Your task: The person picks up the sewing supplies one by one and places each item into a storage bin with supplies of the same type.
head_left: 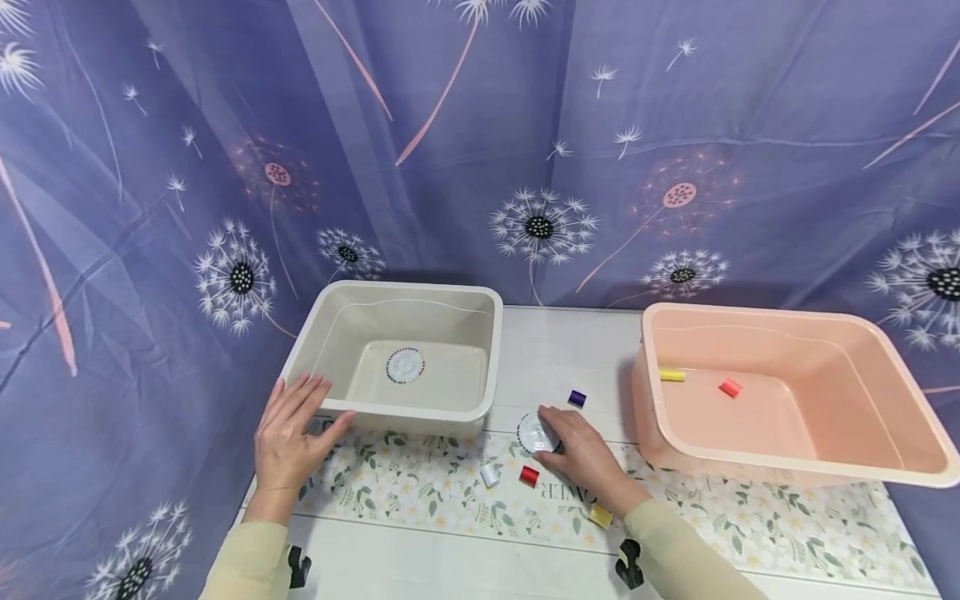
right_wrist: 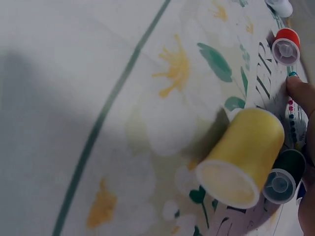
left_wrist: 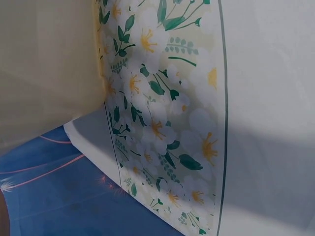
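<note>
My right hand (head_left: 588,450) grips a round pin wheel (head_left: 531,433) by its edge, thumb on the near side and fingers on the far side; the wheel lies at the table runner. In the right wrist view, its coloured pin heads show beside the thumb (right_wrist: 301,91). Around this hand lie thread spools: white (head_left: 490,476), red (head_left: 529,476), yellow (head_left: 600,515) and dark purple (head_left: 577,398). A dark green spool (right_wrist: 285,174) also shows near the palm. My left hand (head_left: 292,433) rests with extended fingers on the near left corner of the grey tub (head_left: 420,414).
Inside the grey tub is another pin wheel (head_left: 405,366). A peach tub (head_left: 795,462) at the right contains a yellow spool (head_left: 672,376) and a red spool (head_left: 730,387). A floral runner (head_left: 405,492) crosses the white table; a dandelion-patterned curtain (head_left: 450,200) hangs behind.
</note>
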Action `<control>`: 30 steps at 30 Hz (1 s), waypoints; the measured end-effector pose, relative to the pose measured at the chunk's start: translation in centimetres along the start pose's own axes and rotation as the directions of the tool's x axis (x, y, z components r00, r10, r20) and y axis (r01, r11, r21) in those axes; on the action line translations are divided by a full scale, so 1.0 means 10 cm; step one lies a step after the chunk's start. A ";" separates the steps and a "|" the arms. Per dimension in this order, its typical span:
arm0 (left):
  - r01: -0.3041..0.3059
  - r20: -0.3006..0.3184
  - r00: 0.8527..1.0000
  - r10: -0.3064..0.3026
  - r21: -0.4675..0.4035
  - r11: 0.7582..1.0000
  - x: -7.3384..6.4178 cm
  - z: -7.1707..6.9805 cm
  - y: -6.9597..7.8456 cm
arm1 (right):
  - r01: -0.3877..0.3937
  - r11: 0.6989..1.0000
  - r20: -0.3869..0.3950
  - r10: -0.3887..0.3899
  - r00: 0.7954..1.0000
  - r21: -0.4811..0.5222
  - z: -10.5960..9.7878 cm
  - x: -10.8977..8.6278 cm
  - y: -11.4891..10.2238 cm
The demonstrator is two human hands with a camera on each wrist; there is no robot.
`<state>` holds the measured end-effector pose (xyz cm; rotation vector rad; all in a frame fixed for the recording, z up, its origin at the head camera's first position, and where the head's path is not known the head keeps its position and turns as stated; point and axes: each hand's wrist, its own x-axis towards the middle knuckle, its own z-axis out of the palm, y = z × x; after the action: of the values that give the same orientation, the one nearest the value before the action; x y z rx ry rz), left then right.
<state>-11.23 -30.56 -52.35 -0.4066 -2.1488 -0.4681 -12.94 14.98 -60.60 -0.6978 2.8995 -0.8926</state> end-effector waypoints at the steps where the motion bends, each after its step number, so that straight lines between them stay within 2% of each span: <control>1: 0.000 0.000 1.000 0.000 0.000 1.000 0.00 0.00 0.00 | 0.020 1.000 -0.006 -0.020 1.000 -0.010 0.00 0.00 0.01; 7: 0.007 0.003 1.000 -0.007 0.006 1.000 0.01 -0.01 0.01 | 0.093 0.994 -0.023 -0.095 0.995 -0.056 0.00 0.03 0.02; 23: 0.008 0.013 1.000 -0.008 0.005 1.000 0.01 -0.01 0.02 | 0.119 0.991 -0.079 -0.124 0.989 -0.068 0.03 0.04 0.02; 30: 0.010 0.011 1.000 -0.010 0.009 1.000 0.01 -0.01 0.02 | 0.086 0.996 -0.054 -0.087 0.995 -0.034 0.02 0.06 0.02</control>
<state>-11.13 -30.37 -52.20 -0.3948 -2.1637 -0.4632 -13.56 14.76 -60.76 -0.8201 2.9590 -0.8896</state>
